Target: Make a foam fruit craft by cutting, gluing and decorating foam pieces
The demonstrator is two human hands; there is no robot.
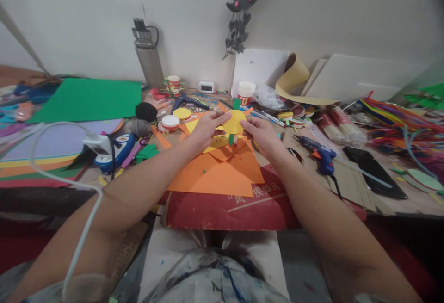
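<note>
Between my two hands is a yellow paper disc (pixel 234 121) with green tabs at its top and bottom and orange strips at its upper sides. The fingers and thumb of my left hand (pixel 212 129) pinch its left edge. On the opposite edge, my right hand (pixel 260 132) grips it the same way. Under the hands lie orange paper sheets (pixel 215 173) and some yellow paper scraps, spread over a red cardboard sheet (pixel 215 215) with printed characters.
Left are a green sheet (pixel 93 99), a blue device with a white plug (pixel 120 152) and a white cable crossing my left forearm. A bottle (pixel 149 62) stands by the wall. Right lie a blue glue gun (pixel 324 157), a black phone (pixel 374 171) and colourful craft strips (pixel 402 118).
</note>
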